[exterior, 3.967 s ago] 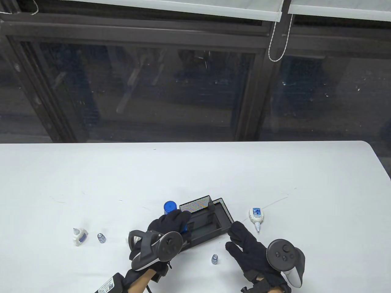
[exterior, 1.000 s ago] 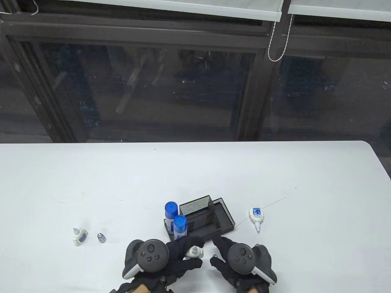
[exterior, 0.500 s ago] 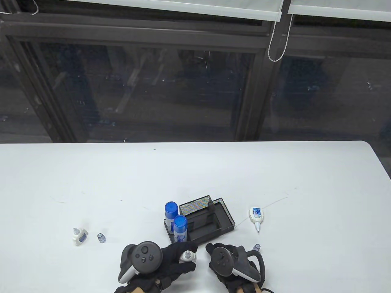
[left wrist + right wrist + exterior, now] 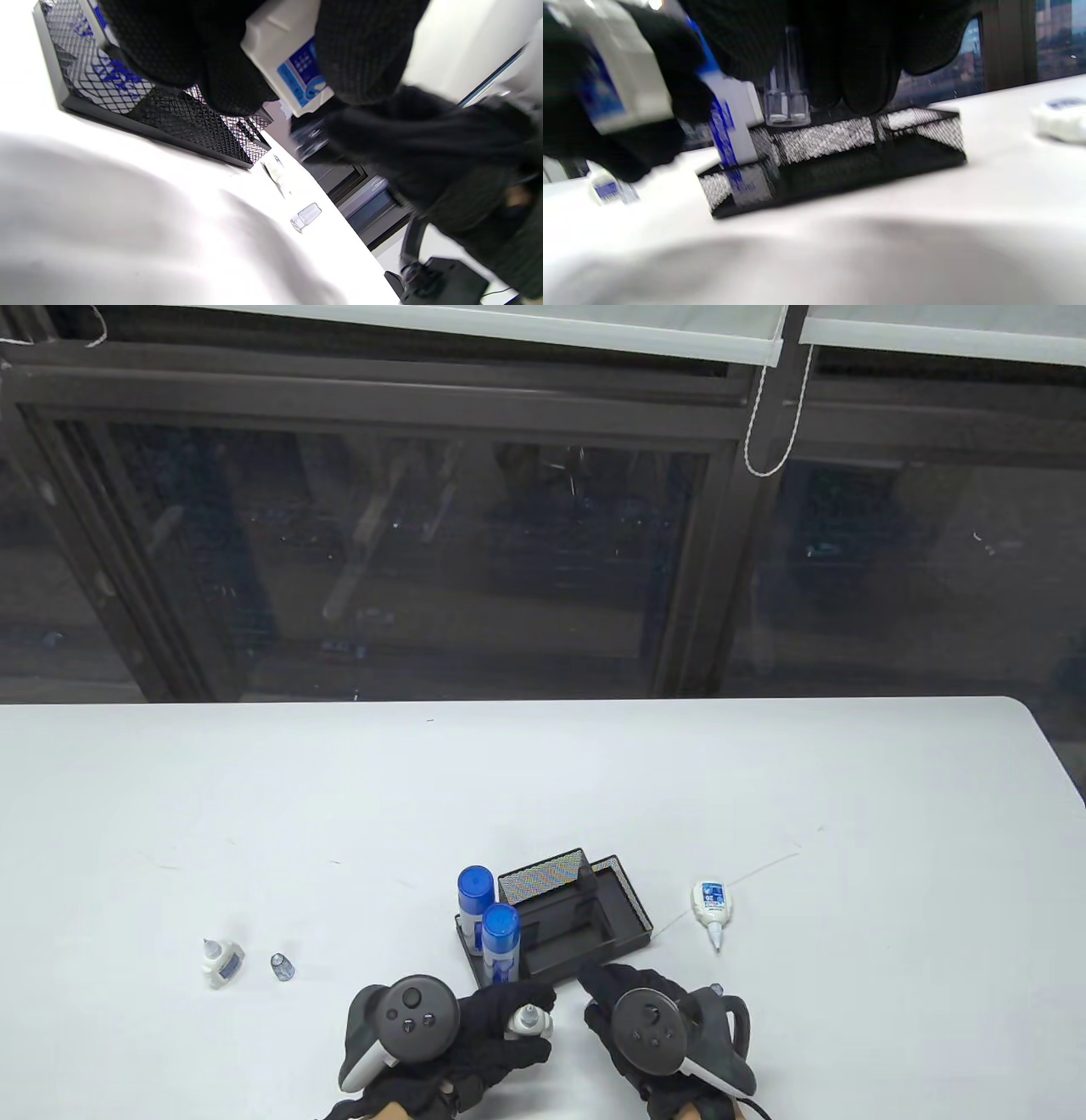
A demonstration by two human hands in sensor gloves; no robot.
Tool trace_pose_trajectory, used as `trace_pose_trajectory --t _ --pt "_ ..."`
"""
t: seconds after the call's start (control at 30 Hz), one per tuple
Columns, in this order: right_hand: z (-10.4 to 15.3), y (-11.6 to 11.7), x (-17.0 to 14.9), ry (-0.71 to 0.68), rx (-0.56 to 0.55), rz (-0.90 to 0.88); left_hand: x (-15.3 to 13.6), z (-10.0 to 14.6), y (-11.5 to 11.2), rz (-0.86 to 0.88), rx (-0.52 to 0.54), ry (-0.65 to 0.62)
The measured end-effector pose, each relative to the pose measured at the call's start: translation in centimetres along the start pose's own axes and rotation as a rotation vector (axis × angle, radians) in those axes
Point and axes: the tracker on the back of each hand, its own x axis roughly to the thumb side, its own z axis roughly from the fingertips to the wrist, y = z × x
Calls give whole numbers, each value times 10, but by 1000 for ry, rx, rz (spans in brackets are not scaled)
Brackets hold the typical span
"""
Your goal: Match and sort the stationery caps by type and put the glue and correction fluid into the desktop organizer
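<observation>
My left hand grips a small white correction fluid bottle with a blue label, nozzle up, just in front of the black mesh organizer. Close to its right, my right hand pinches a clear cap between its fingertips, open end down. Two blue-capped glue sticks stand in the organizer's left compartment. A second uncapped bottle lies to the organizer's right. A third bottle and a clear cap sit at the left.
Another clear cap peeks out behind my right hand and shows on the table in the left wrist view. The organizer's middle and right compartments hold nothing. The white table ends at a dark window behind.
Four seconds ago my left hand was at the organizer with a glue stick; it now holds the white bottle. My right hand has lifted a clear cap and drawn near the bottle.
</observation>
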Motion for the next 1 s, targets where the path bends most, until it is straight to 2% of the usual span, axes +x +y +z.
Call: trace_pose_trajectory --t 0.2,0.37,0.67,0.83,1.0 --pt "-2 -47 23 -109 -85 -127 -1 2 -2 -3 -7 6" --pt "-8 -64 48 -204 -84 -159 -2 3 -1 2 -3 7" --pt "-18 -36 58 -262 52 -132 -2 3 0 14 11 6" --pt "-15 -30 62 -270 -7 -92 -1 2 -2 0 -7 3" --pt "-13 -30 62 -259 -19 -64 -1 3 -1 5 2 -18"
